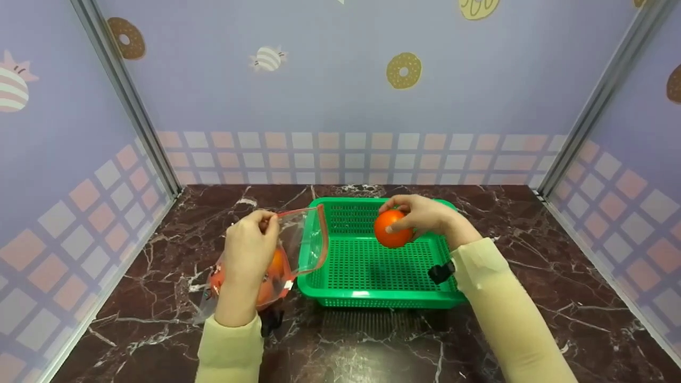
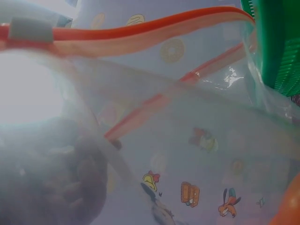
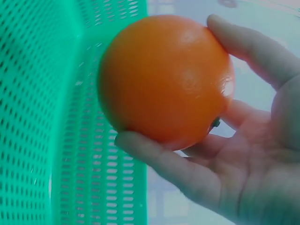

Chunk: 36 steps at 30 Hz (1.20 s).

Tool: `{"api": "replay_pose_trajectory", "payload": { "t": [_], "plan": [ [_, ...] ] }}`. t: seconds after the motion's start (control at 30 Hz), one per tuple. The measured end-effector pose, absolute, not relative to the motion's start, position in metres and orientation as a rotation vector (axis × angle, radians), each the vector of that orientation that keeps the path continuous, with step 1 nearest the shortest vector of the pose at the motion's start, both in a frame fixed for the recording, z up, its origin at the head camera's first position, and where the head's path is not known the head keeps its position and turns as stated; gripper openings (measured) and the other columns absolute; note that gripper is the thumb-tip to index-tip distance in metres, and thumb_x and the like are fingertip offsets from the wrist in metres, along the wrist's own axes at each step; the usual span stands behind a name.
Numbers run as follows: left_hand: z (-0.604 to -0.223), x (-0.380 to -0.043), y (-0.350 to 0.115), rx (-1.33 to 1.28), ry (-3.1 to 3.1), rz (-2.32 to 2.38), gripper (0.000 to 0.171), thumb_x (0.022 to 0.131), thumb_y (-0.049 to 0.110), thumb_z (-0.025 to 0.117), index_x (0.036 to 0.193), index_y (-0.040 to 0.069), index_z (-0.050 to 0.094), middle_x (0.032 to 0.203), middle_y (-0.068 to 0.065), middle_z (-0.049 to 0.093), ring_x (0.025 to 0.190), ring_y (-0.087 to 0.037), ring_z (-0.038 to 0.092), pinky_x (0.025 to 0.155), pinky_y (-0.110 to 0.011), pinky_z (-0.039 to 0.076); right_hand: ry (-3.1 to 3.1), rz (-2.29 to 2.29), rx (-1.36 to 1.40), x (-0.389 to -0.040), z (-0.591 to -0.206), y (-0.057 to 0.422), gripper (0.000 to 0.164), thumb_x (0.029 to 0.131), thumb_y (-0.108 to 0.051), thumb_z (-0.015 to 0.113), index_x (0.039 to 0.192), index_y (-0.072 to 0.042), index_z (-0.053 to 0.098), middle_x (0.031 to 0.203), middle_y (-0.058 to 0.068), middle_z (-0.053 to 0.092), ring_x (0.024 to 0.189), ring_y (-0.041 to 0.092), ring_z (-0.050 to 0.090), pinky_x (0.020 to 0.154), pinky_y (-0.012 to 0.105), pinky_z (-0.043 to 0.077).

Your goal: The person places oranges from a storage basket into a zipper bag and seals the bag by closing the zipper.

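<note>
Over the green basket (image 1: 372,294), my right hand (image 1: 425,215) grips an orange (image 1: 392,230); the right wrist view shows the fingers and thumb around the orange (image 3: 164,79), with its small dark stem end towards the palm. My left hand (image 1: 247,244) pinches the upper edge of a clear zip bag (image 1: 306,242) with a red-orange rim. The bag's mouth gapes towards the basket, and its rim overlaps the basket's left side. Orange fruit (image 1: 276,264) shows inside the bag, partly hidden by the hand. In the left wrist view the bag's zip strip (image 2: 140,30) carries a pale slider (image 2: 31,31).
A dark red marble-patterned tabletop (image 1: 372,351) bears the basket and bag. Purple patterned panels (image 1: 340,96) enclose the back and both sides, with metal posts (image 1: 580,101) at the corners. A black strap piece (image 1: 441,272) sits at the right cuff.
</note>
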<state>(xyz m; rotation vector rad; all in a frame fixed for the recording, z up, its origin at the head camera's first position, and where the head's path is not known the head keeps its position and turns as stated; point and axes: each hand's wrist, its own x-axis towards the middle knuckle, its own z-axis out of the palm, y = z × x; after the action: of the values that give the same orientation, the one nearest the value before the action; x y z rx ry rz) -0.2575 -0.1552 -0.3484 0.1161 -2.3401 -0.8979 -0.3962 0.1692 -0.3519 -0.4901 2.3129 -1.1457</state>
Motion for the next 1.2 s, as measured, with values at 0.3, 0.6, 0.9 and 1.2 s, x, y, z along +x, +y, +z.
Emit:
{"api": "replay_pose_trajectory", "payload": {
  "t": [0.3,0.6,0.9,1.2],
  "plan": [
    [-0.349,-0.257,-0.155,0.106,-2.339,-0.905,0.018,0.098,0.011,0.064,0.098,-0.002,0.076,0.079,-0.016,0.073,0.067,-0.03,0.065,0.064,-0.039,0.049,2.277,-1.391,-0.552,-0.379,-0.341,0.158,0.054,0.091,-0.017,0.078,0.141,-0.016,0.056,0.147,0.017,0.053,0.122,0.039,0.063,0.087,0.051,0.061],
    [-0.348,-0.258,-0.155,0.114,-2.347,-0.918,0.018,0.098,0.011,0.064,0.097,-0.002,0.076,0.078,-0.015,0.072,0.067,-0.029,0.064,0.065,-0.038,0.049,2.193,-1.591,-0.531,-0.354,-0.341,0.126,0.056,0.091,-0.015,0.077,0.142,-0.015,0.055,0.145,0.017,0.054,0.119,0.037,0.064,0.085,0.047,0.062],
    [-0.35,-0.258,-0.155,0.084,-2.327,-0.901,0.018,0.098,0.009,0.064,0.096,-0.003,0.076,0.078,-0.016,0.073,0.065,-0.03,0.064,0.063,-0.038,0.049,2.167,-1.662,-0.599,-0.333,-0.352,0.09,0.051,0.09,-0.02,0.078,0.138,-0.019,0.058,0.138,0.013,0.06,0.116,0.032,0.065,0.08,0.043,0.061],
    [-0.349,-0.258,-0.155,0.082,-2.317,-0.906,0.017,0.097,0.009,0.064,0.094,-0.002,0.076,0.077,-0.016,0.073,0.065,-0.03,0.065,0.064,-0.039,0.05,2.122,-1.743,-0.586,-0.321,-0.362,0.062,0.049,0.091,-0.02,0.078,0.136,-0.021,0.06,0.138,0.012,0.06,0.118,0.03,0.063,0.083,0.042,0.062]
  ]
}}
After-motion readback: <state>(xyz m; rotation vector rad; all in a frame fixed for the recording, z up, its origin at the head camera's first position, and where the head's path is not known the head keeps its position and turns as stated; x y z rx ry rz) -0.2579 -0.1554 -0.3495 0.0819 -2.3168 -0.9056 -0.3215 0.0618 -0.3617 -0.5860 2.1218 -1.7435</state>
